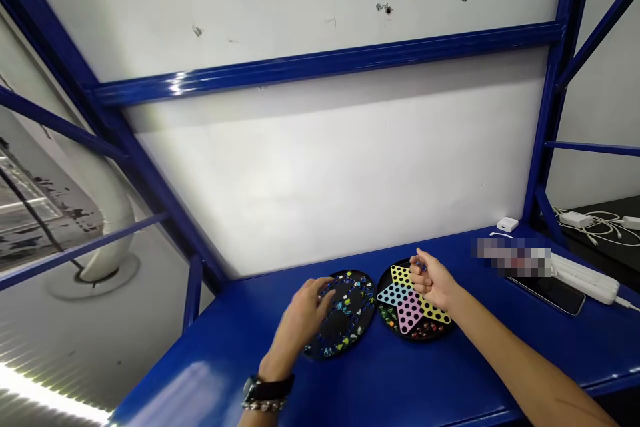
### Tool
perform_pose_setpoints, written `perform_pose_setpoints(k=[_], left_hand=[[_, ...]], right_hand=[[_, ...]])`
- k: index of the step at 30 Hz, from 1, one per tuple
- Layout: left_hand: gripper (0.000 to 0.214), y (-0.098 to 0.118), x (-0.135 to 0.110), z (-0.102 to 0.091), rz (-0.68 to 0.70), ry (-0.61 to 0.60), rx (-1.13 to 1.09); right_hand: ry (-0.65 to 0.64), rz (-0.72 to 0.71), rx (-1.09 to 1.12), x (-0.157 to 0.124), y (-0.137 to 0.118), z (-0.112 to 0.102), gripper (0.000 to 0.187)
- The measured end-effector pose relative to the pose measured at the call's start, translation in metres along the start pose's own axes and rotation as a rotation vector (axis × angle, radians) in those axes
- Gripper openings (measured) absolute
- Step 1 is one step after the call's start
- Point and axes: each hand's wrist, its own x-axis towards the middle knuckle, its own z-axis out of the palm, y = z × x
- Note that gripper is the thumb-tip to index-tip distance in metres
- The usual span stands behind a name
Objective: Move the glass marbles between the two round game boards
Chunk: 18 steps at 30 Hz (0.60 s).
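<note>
My left hand (pixel 301 312) hovers over the left part of a round black tray (pixel 334 327), its fingers apart and nothing visibly held. Glass marbles in blue, yellow-green and white (pixel 344 307) lie scattered over that tray. To its right sits a round Chinese checkers board (pixel 411 313) with a star of yellow, blue and pink points full of dark holes. Green marbles (pixel 389 314) and red marbles (pixel 427 328) fill gaps around the star. My right hand (pixel 433 280) is raised over the board's upper part, fingers curled around what looks like a small blue marble (pixel 423 267).
Both boards rest on a blue table (pixel 210 353) against a white wall panel, framed by blue metal bars (pixel 325 70). On the right are a phone (pixel 550 293), a white power strip (pixel 583 277), a white adapter (pixel 507 223) and tangled white cables (pixel 597 230).
</note>
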Motion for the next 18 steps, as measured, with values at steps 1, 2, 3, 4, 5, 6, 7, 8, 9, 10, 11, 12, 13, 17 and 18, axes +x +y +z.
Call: perform_pose_setpoints(k=[1,2,3,4,5,6,7,8,9,10,11,12,13,17,18], left_hand=[[0.036,-0.019,0.001,-0.003,-0.066,-0.038,0.075],[0.035,-0.036,0.002,-0.004,-0.114,-0.078,0.151],[0.033,-0.05,0.001,-0.004,-0.145,-0.126,0.205],[0.03,-0.061,0.001,-0.004,-0.168,-0.169,0.242],[0.028,-0.068,-0.001,-0.003,-0.179,-0.205,0.265],[0.026,-0.072,-0.002,-0.002,-0.186,-0.23,0.274],[0.025,-0.073,-0.002,-0.001,-0.191,-0.24,0.275],[0.025,-0.071,-0.002,0.0,-0.189,-0.232,0.271],[0.026,-0.066,0.0,0.001,-0.18,-0.213,0.265],[0.027,-0.06,0.003,0.002,-0.163,-0.186,0.258],[0.028,-0.053,0.007,0.004,-0.137,-0.156,0.251],[0.03,-0.046,0.014,0.006,-0.104,-0.126,0.248],[0.032,-0.039,0.021,0.008,-0.074,-0.101,0.255],[0.041,-0.023,0.054,0.021,-0.083,-0.133,0.371],[0.039,-0.022,0.06,0.024,-0.097,-0.157,0.395]], right_hand=[[0.016,-0.01,0.028,0.001,-0.004,-0.002,0.03],[0.027,-0.018,0.046,0.002,-0.007,-0.003,0.03],[0.03,-0.025,0.052,0.002,-0.01,-0.004,0.029],[0.023,-0.03,0.037,0.002,-0.013,-0.005,0.029],[0.017,-0.038,0.012,0.002,-0.015,-0.006,0.028],[0.017,-0.047,-0.02,0.001,-0.017,-0.008,0.027],[0.02,-0.056,-0.055,0.0,-0.019,-0.01,0.026],[0.024,-0.065,-0.093,0.0,-0.021,-0.012,0.026],[0.029,-0.072,-0.129,-0.001,-0.023,-0.016,0.025],[0.034,-0.075,-0.157,-0.001,-0.025,-0.02,0.025],[0.039,-0.073,-0.173,-0.002,-0.027,-0.024,0.024],[0.047,-0.066,-0.176,-0.001,-0.029,-0.029,0.024],[0.058,-0.057,-0.167,-0.001,-0.031,-0.033,0.024],[0.103,-0.032,-0.105,0.002,-0.036,-0.044,0.028],[0.103,-0.028,-0.094,0.002,-0.036,-0.044,0.028]])
